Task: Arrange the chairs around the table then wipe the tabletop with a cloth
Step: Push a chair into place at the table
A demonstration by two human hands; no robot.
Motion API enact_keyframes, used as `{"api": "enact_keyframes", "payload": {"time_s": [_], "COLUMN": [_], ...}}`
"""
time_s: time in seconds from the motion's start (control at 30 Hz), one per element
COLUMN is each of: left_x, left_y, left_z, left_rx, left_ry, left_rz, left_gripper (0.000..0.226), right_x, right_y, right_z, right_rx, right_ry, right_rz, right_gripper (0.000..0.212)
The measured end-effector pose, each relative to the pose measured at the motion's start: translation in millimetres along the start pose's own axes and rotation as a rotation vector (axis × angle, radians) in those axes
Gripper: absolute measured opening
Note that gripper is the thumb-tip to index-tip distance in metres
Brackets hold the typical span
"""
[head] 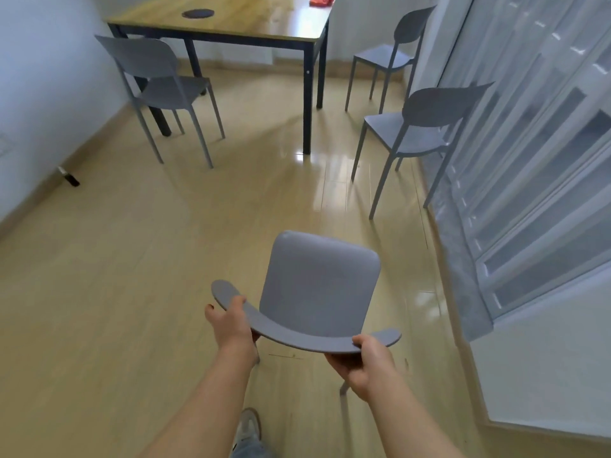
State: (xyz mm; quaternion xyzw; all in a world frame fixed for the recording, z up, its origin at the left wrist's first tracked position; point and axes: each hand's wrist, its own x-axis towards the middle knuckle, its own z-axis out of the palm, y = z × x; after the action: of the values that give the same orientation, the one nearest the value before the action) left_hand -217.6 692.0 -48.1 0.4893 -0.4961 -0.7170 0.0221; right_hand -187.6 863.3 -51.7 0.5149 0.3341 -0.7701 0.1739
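Held chair (pixel 319 289): grey plastic, seen from above and behind, in the near foreground well apart from the table; seat points toward the table
Left hand (pixel 231 320): clenched on the left end of the held chair's curved backrest, thumb on top, fingers under
Right hand (pixel 358 360): clenched on the right end of the same backrest — thumb lies over the top edge
Table (pixel 251 26): wooden top on a dark metal frame, at the far end of the room
Left chair (pixel 158 90): grey, at the table's near-left corner, its seat partly under the tabletop beside a dark table leg
Near right chair (pixel 416 133): grey, beside the curtained window, apart from the table, seat facing left
Far right chair (pixel 386 57): grey, past the table's right side near the wall — not tucked in
Red cloth (pixel 321 0): crumpled at the far right corner of the tabletop
Dark round mat (pixel 197 13): flat on the tabletop, left of centre
Floor (pixel 115 259): pale glossy tile
Shoe (pixel 248 428): light-coloured, at the bottom edge between the forearms
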Motion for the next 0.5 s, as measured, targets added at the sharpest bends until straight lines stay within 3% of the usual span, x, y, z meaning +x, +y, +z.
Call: {"api": "enact_keyframes", "payload": {"time_s": [0.17, 0.5], "left_x": [18, 76], "left_y": [10, 57], "left_z": [9, 5], "left_rx": [0.079, 0.160], "left_ry": [-0.013, -0.012], "left_rz": [-0.263, -0.154], "left_gripper": [0.042, 0.037], "right_x": [12, 31], "right_y": [5, 20], "right_z": [7, 68], "right_rx": [0.072, 0.148], "right_ry": [0.039, -0.042], "right_rz": [-0.044, -0.107], "right_gripper": [0.038, 0.023]}}
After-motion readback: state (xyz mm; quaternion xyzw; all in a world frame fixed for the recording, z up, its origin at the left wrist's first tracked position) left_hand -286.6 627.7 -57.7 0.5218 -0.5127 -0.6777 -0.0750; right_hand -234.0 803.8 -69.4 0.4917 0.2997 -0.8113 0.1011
